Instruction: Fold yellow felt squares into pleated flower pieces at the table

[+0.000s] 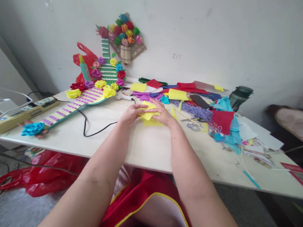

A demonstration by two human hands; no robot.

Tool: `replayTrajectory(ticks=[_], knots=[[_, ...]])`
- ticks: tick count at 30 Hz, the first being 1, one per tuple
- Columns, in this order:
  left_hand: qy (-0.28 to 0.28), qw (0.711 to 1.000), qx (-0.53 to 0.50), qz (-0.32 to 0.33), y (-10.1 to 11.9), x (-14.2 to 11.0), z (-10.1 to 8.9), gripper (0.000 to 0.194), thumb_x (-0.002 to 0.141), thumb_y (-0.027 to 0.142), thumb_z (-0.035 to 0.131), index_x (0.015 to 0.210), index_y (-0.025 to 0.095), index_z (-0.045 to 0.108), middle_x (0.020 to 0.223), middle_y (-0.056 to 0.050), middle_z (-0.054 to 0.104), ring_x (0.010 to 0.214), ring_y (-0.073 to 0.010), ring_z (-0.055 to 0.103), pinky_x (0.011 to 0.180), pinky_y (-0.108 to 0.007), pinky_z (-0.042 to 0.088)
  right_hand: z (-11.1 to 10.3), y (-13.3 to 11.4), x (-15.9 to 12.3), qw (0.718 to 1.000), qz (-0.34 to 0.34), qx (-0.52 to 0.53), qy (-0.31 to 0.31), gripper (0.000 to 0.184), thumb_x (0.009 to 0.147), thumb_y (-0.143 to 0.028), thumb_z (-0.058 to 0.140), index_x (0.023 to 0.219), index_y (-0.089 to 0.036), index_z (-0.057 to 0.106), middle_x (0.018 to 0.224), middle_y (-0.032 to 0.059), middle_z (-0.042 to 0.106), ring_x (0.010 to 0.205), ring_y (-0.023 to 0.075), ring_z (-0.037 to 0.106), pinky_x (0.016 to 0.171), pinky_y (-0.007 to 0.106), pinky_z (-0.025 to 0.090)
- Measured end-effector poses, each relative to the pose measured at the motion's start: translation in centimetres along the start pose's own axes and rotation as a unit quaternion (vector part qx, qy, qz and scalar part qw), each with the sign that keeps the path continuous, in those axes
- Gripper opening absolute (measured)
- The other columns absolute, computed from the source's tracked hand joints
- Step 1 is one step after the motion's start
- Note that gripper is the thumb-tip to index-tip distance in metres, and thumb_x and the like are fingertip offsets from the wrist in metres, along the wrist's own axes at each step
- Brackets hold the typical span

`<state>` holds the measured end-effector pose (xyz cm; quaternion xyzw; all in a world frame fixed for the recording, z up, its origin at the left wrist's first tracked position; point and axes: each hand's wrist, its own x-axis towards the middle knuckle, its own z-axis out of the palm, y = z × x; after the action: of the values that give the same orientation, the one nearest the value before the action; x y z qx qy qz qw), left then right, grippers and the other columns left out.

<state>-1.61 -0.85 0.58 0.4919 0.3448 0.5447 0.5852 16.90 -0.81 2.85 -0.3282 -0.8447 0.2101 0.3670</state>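
The left hand (133, 114) and right hand (164, 114) grip a thin yellow sheet (147, 116) over a smooth white table (148, 149) beside a pale wall (207, 33).

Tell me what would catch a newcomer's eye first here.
The many-coloured bouquet against the wall, left of centre, likely draws the eye first. Over the middle of the table, the left hand and right hand hold bright yellow paper. Under the table's left side, a red plastic bag stands out.

Green bottle (239, 97), power strip (32, 111), red bag (48, 171)
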Motion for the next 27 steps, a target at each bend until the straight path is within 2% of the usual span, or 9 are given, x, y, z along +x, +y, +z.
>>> replayTrajectory(ticks=[6, 13, 17, 20, 23, 27], knots=[[-0.001, 1.000, -0.002, 0.000, -0.1, 0.0, 0.0, 0.034, 0.049, 0.015, 0.073, 0.084, 0.011, 0.071, 0.066, -0.003, 0.067, 0.058, -0.0131, 0.062, 0.061, -0.024, 0.045, 0.2, 0.4, 0.2, 1.000, 0.007, 0.007, 0.001, 0.032, 0.070, -0.006, 0.063, 0.086, -0.030, 0.076, 0.138, -0.0023, 0.051, 0.140, 0.0256, 0.026, 0.117, 0.048, 0.014], [0.000, 1.000, -0.016, 0.004, -0.1, 0.0, 0.1, 0.032, 0.049, 0.016, 0.074, 0.081, 0.013, 0.073, 0.071, -0.003, 0.069, 0.060, -0.0130, 0.060, 0.065, -0.027, 0.046, 0.5, 0.6, 0.2, 0.999, 0.018, 0.022, 0.018, 0.024, 0.067, -0.009, 0.070, 0.080, -0.028, 0.076, 0.134, 0.0015, 0.054, 0.138, 0.0278, 0.032, 0.115, 0.052, 0.017], [0.001, 1.000, -0.016, 0.004, -0.1, 0.0, 0.2, 0.034, 0.049, 0.019, 0.075, 0.083, 0.013, 0.073, 0.067, -0.002, 0.068, 0.060, -0.0123, 0.060, 0.064, -0.026, 0.045, 0.7, 1.0, 0.3, 0.999, 0.020, 0.027, 0.028, 0.013, 0.067, -0.015, 0.074, 0.074, -0.026, 0.076, 0.133, 0.0041, 0.055, 0.137, 0.0285, 0.032, 0.115, 0.051, 0.018], [0.006, 1.000, -0.011, 0.011, -0.2, 0.2, 0.1, 0.031, 0.050, 0.024, 0.077, 0.079, 0.013, 0.072, 0.065, -0.001, 0.066, 0.057, -0.0101, 0.057, 0.057, -0.023, 0.043, 1.0, 1.5, 0.4, 0.999, 0.004, 0.023, 0.031, 0.007, 0.067, -0.025, 0.077, 0.074, -0.026, 0.076, 0.132, 0.0035, 0.056, 0.137, 0.0272, 0.033, 0.115, 0.050, 0.019], [0.006, 1.000, 0.007, 0.022, -0.4, 0.4, 0.0, 0.030, 0.051, 0.026, 0.080, 0.077, 0.014, 0.071, 0.058, 0.001, 0.062, 0.049, -0.0065, 0.051, 0.050, -0.020, 0.038, 1.4, 2.1, 0.5, 0.998, -0.007, 0.032, 0.045, 0.011, 0.067, -0.034, 0.078, 0.075, -0.027, 0.076, 0.130, 0.0027, 0.058, 0.136, 0.0273, 0.036, 0.115, 0.050, 0.021], [0.001, 0.999, 0.012, 0.032, -0.7, 0.5, 0.0, 0.031, 0.049, 0.024, 0.079, 0.077, 0.014, 0.070, 0.056, 0.002, 0.061, 0.049, -0.0070, 0.052, 0.052, -0.020, 0.041, 1.6, 1.9, 0.6, 0.996, -0.002, 0.053, 0.067, 0.004, 0.068, -0.029, 0.076, 0.072, -0.027, 0.075, 0.129, 0.0026, 0.059, 0.134, 0.0272, 0.038, 0.114, 0.050, 0.021]])
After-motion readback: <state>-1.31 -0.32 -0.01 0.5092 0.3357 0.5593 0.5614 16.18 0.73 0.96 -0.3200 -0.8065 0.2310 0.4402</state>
